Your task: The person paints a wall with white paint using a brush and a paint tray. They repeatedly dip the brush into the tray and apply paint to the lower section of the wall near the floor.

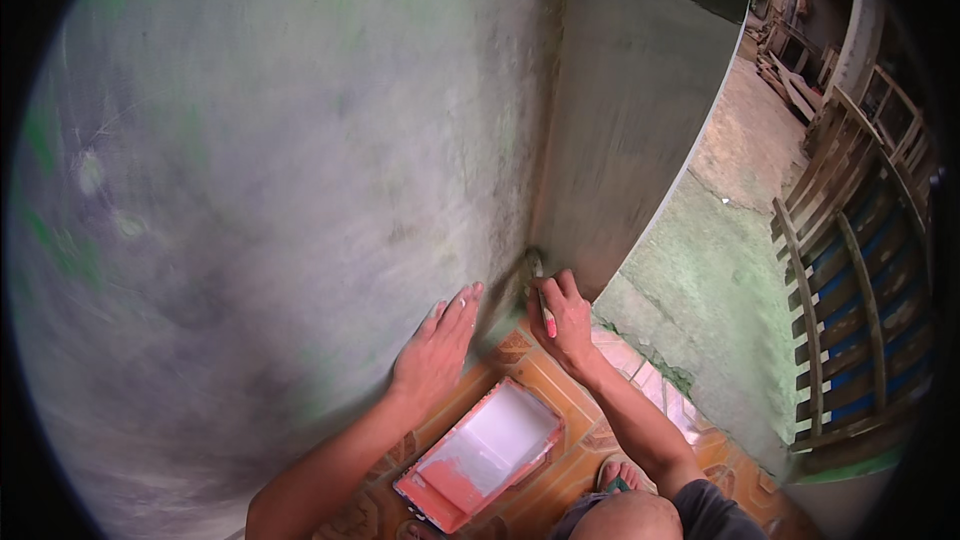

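My right hand (564, 315) grips a paintbrush (550, 324) with a pink-tipped handle. Its bristle end points up into the low inside corner where the large wall (315, 165) meets a narrow side wall (630, 105). My left hand (439, 349) holds nothing; it lies flat along the large wall with fingers stretched toward the corner, and pale paint marks its fingertips. Below and between my arms, a red paint tray (448, 514) rests on the tiles. White paint (506, 420) pools in its far part, and a thin coat covers some of the ramp.
Patterned orange floor tiles (592, 431) lie under the tray, with my sandalled foot (619, 474) and bent knee (626, 517) close by. Beyond the side wall's edge is a concrete ground (675, 292). A slatted wooden frame (862, 315) stands at right, with loose planks (787, 86) farther back.
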Motion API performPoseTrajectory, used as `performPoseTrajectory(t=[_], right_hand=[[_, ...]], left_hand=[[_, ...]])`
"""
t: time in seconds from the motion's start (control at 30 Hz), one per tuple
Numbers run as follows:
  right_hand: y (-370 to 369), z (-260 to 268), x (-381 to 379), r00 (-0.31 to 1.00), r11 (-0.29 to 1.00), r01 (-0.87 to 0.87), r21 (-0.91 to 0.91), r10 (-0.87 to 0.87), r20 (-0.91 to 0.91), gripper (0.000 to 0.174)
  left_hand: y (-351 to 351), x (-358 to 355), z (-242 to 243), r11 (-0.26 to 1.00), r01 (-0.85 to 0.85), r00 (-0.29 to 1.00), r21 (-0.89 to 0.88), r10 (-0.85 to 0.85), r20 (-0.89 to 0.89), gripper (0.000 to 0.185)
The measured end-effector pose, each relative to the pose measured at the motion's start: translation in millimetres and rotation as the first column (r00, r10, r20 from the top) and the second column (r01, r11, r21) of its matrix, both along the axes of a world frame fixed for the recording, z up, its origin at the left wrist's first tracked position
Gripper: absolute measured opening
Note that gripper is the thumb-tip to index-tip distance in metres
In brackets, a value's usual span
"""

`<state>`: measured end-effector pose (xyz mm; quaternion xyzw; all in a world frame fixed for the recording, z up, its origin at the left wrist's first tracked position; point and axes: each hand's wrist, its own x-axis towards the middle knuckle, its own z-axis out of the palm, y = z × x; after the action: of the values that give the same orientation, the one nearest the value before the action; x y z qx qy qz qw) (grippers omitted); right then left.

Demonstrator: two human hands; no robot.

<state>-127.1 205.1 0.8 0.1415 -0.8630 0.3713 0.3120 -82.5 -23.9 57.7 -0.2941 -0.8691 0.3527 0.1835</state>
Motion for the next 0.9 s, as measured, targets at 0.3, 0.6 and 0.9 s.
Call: performPoseTrajectory(t=[0.3, 0.6, 0.9], right_hand=[[5.6, 22.8, -10.3, 0.977, 0.996, 0.055, 0.066, -0.04, -0.208, 0.047], [2.3, -0.8, 6.3, 0.992, 0.991, 0.084, -0.105, -0.093, -0.084, 0.036], [5.3, -95.6, 2.1, 0.977, 0.985, -0.109, 0.133, 0.081, 0.198, 0.034]], left_hand=[[0.1, -1.8, -3.0, 1.0, 0.025, 0.999, 0.001, -0.025, -0.029, 0.074], [-3.1, -1.5, -3.8, 0.999, 0.044, 0.999, 0.006, -0.044, -0.004, 0.073], [-3.6, -2.4, -5.7, 0.998, 0.043, 0.999, -0.041, -0.044, -0.026, 0.068]])
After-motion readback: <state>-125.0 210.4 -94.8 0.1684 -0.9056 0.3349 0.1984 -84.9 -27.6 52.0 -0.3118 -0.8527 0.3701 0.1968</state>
